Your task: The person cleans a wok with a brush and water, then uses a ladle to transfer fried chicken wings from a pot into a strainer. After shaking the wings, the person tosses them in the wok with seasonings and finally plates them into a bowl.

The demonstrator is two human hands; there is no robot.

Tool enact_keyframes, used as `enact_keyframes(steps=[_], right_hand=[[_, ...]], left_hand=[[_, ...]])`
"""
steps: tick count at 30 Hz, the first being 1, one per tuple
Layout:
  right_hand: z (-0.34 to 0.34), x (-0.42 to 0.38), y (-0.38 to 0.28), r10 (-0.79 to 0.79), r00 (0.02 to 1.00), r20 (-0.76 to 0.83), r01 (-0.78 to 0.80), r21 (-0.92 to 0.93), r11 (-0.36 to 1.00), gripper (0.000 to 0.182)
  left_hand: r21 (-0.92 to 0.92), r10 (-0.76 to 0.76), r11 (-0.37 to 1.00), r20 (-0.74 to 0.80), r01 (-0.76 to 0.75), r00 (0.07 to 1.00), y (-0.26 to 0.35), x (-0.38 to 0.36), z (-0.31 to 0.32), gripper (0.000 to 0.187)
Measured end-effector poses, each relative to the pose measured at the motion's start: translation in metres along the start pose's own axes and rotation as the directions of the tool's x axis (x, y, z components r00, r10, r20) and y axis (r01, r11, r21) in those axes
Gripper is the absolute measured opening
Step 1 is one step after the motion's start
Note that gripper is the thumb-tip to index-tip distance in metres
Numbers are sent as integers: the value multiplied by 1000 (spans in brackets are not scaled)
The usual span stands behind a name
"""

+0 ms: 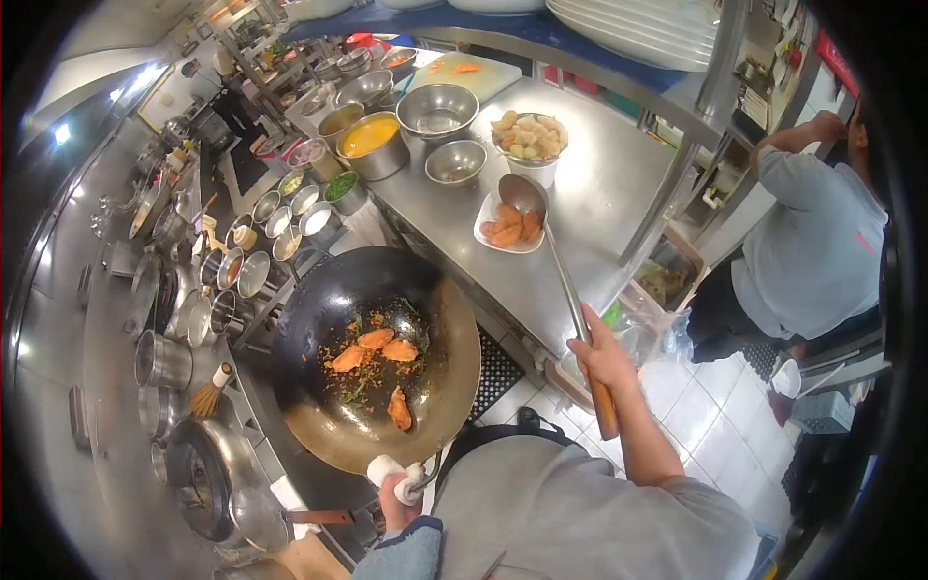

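Note:
My left hand (394, 503) is closed around the wok's handle, with a white cloth (387, 471) wrapped at the grip. The big dark wok (319, 280) is tilted, and inside lie several browned chicken pieces (375, 338) among fried bits and green leaves. In my right hand (604, 358) is a long ladle (561, 271) with a wooden handle end. Its bowl is over a white square dish (483, 230) on the steel counter, above or touching more browned chicken pieces (507, 232); contact is hard to tell.
A white tub (532, 172) heaped with pale chunks stands behind the dish. Metal bowls (437, 109) and a pot of yellow liquid (372, 145) line the counter. Stacked plates (633, 34) sit on the shelf above. Another person (807, 222) stands at right. A bamboo brush (210, 391) is left of the wok.

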State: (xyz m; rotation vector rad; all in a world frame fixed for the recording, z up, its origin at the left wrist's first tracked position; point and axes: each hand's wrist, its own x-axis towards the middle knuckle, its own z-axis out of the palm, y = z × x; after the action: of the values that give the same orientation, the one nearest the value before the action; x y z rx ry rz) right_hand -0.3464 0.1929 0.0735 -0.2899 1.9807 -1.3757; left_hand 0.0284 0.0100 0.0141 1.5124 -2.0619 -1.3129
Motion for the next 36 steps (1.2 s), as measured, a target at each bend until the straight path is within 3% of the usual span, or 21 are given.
enact_keyframes(steps=[4,6,8,10,11,13,14,15,17,19,21,22,24,27,28,29,32,36], right_hand=[[6,36,59,-343,930,-134,301,-259,918,73],[9,46,81,-525,833,-172,398,-474,786,73],[12,44,89,-624,758,-190,434,-567,700,74],[18,34,96,-590,787,-180,472,-439,764,75],[18,20,83,-522,842,-140,471,-282,836,76],[26,-22,38,-263,964,30,241,310,920,77],[26,-46,9,-171,974,148,95,419,903,76],[28,-58,-8,-87,963,256,-56,502,863,75],[35,-63,-23,-60,881,470,-199,483,852,74],[51,-61,-29,-15,817,576,-246,373,895,72],[87,-54,-33,50,797,601,-195,177,965,70],[102,-50,-30,49,819,572,-63,4,998,68],[126,-28,-11,-253,811,527,417,-218,883,66],[161,-12,-11,-428,726,539,613,-223,758,62],[163,-21,-30,-170,799,577,322,-171,931,62],[171,-29,-49,99,777,622,-16,-138,990,61],[198,-26,-49,178,706,685,-222,-24,975,60],[224,-31,-42,197,679,708,-185,-95,978,57]], left_hand=[[-123,17,992,-25,-19,1000,-38,4,3,16],[-338,-74,939,-17,64,997,-40,4,1,15],[-632,-213,749,53,198,976,-32,3,2,15],[-832,-321,474,141,287,937,-21,5,3,16],[-903,-371,311,170,295,913,-18,3,0,17],[-882,-359,317,228,348,905,-28,4,-3,19],[-887,-339,314,228,338,913,-33,6,-2,20],[-890,-304,315,236,331,923,-35,9,0,22],[-865,-315,360,239,349,918,-34,14,1,25],[-867,-278,356,259,350,925,-48,19,3,28],[-866,-251,354,274,352,928,-49,23,1,31],[-870,-243,350,273,347,931,-44,24,0,32],[-877,-218,342,276,338,936,-44,27,0,33],[-873,-233,355,262,333,936,-38,32,1,33],[-873,-225,344,282,346,933,-38,35,2,29],[-863,-228,351,296,362,928,-40,39,4,28],[-850,-244,366,304,378,921,-46,53,14,20],[-881,-204,344,267,324,942,-57,68,24,19]])
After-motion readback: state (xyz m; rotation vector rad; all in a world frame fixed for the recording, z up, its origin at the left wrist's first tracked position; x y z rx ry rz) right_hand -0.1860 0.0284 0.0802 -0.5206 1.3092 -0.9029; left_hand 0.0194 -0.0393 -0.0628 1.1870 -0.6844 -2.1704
